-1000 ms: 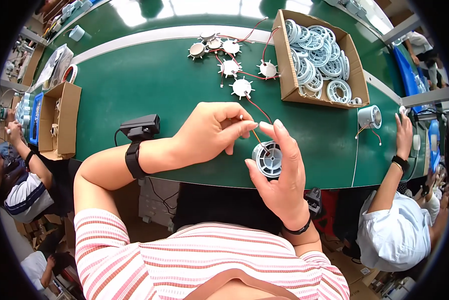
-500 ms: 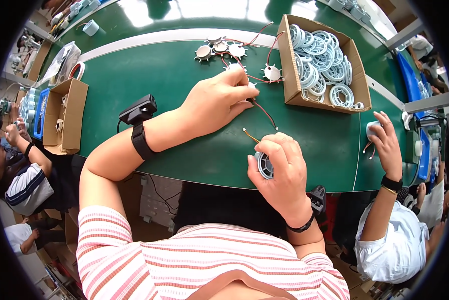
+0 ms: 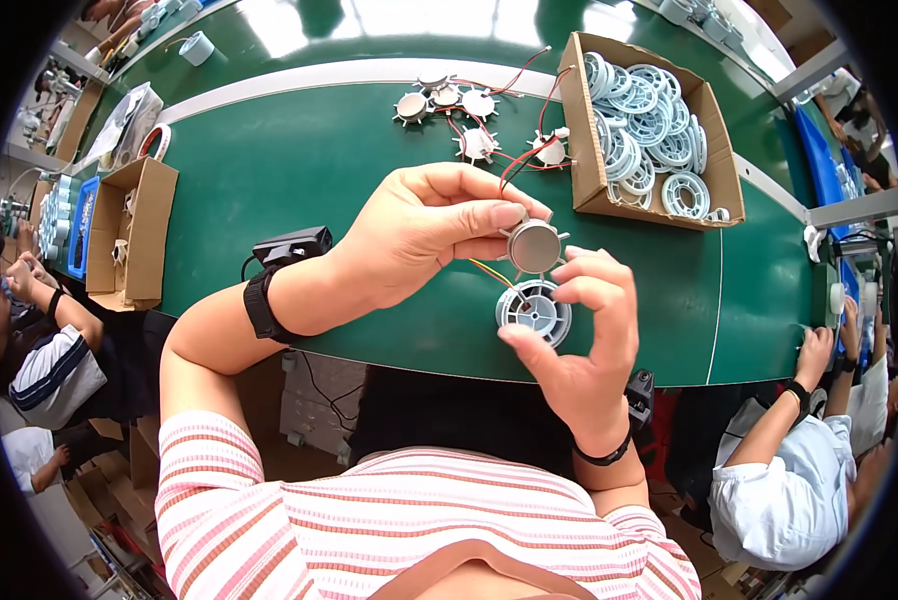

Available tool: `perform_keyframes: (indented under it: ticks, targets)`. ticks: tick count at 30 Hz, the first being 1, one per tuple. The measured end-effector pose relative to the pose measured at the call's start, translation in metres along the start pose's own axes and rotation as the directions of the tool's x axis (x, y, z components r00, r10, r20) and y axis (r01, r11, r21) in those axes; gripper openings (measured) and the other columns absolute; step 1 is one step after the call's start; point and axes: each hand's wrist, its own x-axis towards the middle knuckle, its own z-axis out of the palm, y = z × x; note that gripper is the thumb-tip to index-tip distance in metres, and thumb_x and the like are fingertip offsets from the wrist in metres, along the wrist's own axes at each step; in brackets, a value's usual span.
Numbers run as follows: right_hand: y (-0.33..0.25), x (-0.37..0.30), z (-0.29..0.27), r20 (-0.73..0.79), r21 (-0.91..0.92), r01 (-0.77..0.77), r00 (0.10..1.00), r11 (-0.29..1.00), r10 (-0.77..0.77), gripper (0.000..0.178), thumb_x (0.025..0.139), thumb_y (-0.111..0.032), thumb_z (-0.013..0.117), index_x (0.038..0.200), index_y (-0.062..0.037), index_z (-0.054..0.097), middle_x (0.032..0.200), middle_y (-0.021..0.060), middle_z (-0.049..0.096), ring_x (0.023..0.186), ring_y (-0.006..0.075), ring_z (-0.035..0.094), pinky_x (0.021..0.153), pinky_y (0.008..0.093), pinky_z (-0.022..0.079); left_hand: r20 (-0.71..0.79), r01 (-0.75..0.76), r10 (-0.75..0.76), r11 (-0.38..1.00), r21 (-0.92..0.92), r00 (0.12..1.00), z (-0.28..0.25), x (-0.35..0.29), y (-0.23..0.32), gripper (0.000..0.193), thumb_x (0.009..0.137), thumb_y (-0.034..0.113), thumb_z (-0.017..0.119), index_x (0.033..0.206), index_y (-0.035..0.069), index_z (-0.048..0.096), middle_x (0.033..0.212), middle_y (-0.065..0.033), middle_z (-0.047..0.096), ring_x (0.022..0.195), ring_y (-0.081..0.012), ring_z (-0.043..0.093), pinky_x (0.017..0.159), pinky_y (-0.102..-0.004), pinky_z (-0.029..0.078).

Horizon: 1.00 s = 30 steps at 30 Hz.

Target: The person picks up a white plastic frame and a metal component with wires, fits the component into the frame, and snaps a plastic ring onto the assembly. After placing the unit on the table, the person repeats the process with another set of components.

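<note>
While the left hand pinches the metal disc by its edge, the pale blue cup lies at about six o'clock from that disc, near it, spoked face upward. Both look round, so neither shows a long axis. The right hand, nearer the cup, curves about it from four o'clock; I can't tell whether it grips.
</note>
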Motion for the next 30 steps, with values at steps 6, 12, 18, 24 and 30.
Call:
perform_keyframes:
  ticks: [6, 12, 18, 24, 30]
  targets:
    - [0.0, -0.005, 0.009, -0.26, 0.221, -0.03, 0.961, 0.975, 0.089, 0.049, 0.073, -0.006, 0.091, 0.109, -0.0065, 0.057, 0.122, 0.0113, 0.055, 0.112, 0.0233, 0.059, 0.096, 0.0372, 0.052, 0.022, -0.011, 0.011, 1.0, -0.014, 1.0, 0.008, -0.005, -0.005, 0.007, 0.097, 0.002, 0.068, 0.103, 0.0, 0.066, 0.121, -0.02, 0.068, 0.111, -0.0279, 0.07, 0.092, -0.0406, 0.063]
    - [-0.004, -0.001, -0.001, -0.274, 0.218, -0.038, 0.957, 0.975, 0.098, 0.047, 0.074, -0.001, 0.089, 0.114, -0.0048, 0.065, 0.114, 0.0125, 0.063, 0.103, 0.0258, 0.066, 0.085, 0.0353, 0.056, 0.149, -0.06, 0.061, 0.998, -0.01, 0.987, 0.009, -0.011, -0.015, 0.007, 0.096, 0.0, 0.068, 0.102, -0.001, 0.065, 0.123, -0.0193, 0.065, 0.11, -0.0254, 0.069, 0.093, -0.0379, 0.062]
    - [-0.013, -0.011, -0.025, -0.111, 0.234, -0.147, 0.978, 0.961, 0.177, 0.044, 0.075, 0.008, 0.083, 0.116, -0.0028, 0.073, 0.113, 0.0137, 0.065, 0.099, 0.0251, 0.07, 0.083, 0.0324, 0.059, 0.252, -0.096, 0.044, 0.975, 0.2, 0.967, 0.005, -0.013, -0.01, 0.007, 0.098, 0.002, 0.067, 0.103, -0.003, 0.065, 0.117, -0.0128, 0.068, 0.096, -0.0145, 0.067, 0.084, -0.0287, 0.059]
    - [-0.029, -0.016, -0.023, -0.057, 0.149, -0.276, 0.956, 0.95, 0.287, 0.038, 0.074, 0.011, 0.079, 0.11, -0.0008, 0.076, 0.11, 0.0134, 0.067, 0.097, 0.0229, 0.068, 0.081, 0.0312, 0.057, 0.095, -0.039, 0.006, 0.936, 0.349, 0.995, 0.01, -0.021, -0.025, 0.006, 0.102, 0.004, 0.061, 0.102, -0.002, 0.06, 0.12, -0.0162, 0.065, 0.084, -0.0103, 0.064, 0.069, -0.0246, 0.056]
    - [-0.033, -0.014, -0.019, -0.059, 0.026, -0.273, 0.96, 0.962, 0.274, 0.038, 0.073, 0.009, 0.081, 0.109, -0.0016, 0.076, 0.106, 0.0119, 0.067, 0.091, 0.0224, 0.069, 0.078, 0.0304, 0.056, 0.081, 0.059, -0.088, 0.949, 0.311, 0.993, 0.008, -0.022, -0.032, 0.008, 0.104, 0.005, 0.059, 0.105, -0.001, 0.054, 0.124, -0.0165, 0.064, 0.081, -0.0093, 0.065, 0.07, -0.0243, 0.057]
